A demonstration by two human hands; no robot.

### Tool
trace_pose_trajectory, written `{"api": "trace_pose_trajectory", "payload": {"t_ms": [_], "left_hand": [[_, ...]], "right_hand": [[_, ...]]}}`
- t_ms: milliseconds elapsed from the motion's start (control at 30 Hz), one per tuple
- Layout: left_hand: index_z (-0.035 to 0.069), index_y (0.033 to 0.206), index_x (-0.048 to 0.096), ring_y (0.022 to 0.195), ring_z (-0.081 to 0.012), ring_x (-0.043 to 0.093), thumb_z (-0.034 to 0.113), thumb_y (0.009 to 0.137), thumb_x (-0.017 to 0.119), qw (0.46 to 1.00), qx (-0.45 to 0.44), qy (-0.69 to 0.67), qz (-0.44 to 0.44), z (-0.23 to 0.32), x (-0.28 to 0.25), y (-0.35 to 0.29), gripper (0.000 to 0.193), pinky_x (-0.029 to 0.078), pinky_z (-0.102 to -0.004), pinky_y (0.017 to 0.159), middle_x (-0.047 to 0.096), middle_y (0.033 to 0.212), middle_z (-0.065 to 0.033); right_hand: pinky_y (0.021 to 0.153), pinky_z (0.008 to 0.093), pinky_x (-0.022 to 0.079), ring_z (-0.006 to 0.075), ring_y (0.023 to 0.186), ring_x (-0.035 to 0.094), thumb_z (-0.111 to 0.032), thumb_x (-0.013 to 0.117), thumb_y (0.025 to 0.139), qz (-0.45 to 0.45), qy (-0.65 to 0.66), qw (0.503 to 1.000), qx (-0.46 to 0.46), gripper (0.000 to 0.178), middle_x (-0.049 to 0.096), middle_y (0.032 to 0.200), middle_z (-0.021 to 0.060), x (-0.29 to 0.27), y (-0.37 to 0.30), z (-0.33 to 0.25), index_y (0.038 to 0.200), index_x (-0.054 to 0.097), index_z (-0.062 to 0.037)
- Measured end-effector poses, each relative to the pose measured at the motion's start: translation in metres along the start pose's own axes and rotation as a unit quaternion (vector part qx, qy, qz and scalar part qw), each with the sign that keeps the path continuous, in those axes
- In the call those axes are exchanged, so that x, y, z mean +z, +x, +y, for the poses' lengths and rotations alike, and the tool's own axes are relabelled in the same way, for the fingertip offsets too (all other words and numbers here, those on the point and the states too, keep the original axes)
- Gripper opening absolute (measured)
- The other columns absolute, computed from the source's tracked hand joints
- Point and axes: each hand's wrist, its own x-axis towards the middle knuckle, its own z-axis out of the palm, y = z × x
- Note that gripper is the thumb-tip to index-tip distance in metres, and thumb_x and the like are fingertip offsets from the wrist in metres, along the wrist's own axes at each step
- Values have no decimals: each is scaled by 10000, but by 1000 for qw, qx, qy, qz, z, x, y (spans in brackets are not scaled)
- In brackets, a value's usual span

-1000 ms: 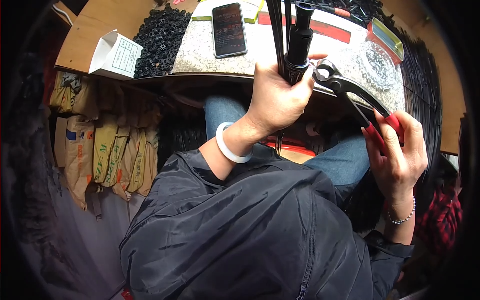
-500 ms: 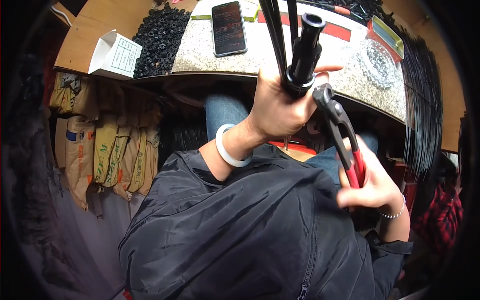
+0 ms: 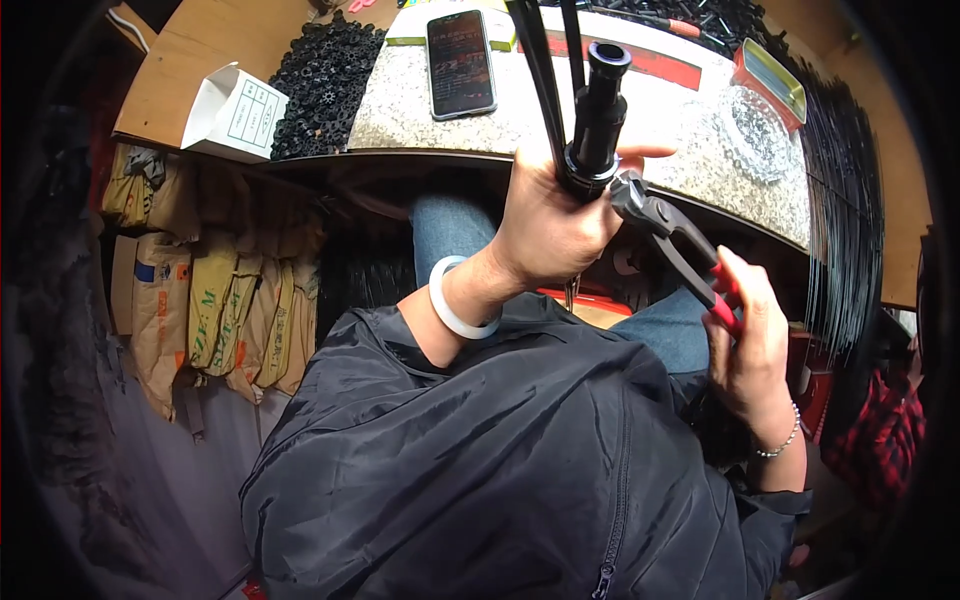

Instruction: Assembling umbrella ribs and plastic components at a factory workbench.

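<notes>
I see a black tubular piece [image 3: 597,125] held in the left hand [image 3: 552,228]. To its right, the right hand [image 3: 757,345] grips red-handled pliers [image 3: 659,212]. Left of the piece, a phone [image 3: 461,65] lies on the worktop [image 3: 395,108].

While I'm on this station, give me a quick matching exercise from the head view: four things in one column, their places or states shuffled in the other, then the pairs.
Things:
1. Pincers
2. Black tube
3. Phone
4. White carton

Places or states:
A. Lying screen up on the speckled surface
B. Beside the left-hand heap of small black parts
C. Held by red grips in the right hand
D. Upper end sticking up from the left hand

Pairs: 1-C, 2-D, 3-A, 4-B
</notes>
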Motion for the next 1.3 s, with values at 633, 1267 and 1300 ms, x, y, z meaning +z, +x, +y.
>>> {"api": "trace_pose_trajectory", "payload": {"t_ms": [633,1267,1300], "left_hand": [[-2,1055,657,647,-48,549,-126,733,469,998,-52,-22,-2,3,4,-1,393,462,-215,574,619,701,-21],[-77,1091,613,393,-28,402,-20,886,517,996,4,78,51,-8,9,13,233,290,-172,373,521,594,7],[-71,1088,617,390,-24,403,-22,885,517,995,14,94,37,-10,7,14,232,292,-173,372,513,564,19]], "right_hand": [[750,257,443,162,758,522,-36,495,896,-121,276,942,147,417,525,856,89,4,4,7,1306,439,12],[706,368,488,293,794,646,-331,677,815,-37,-248,913,323,317,657,827,166,-40,87,180,925,659,-34],[706,368,488,293,794,646,-331,677,815,-37,-247,914,320,317,657,827,166,-40,90,182,925,659,-34]]}}
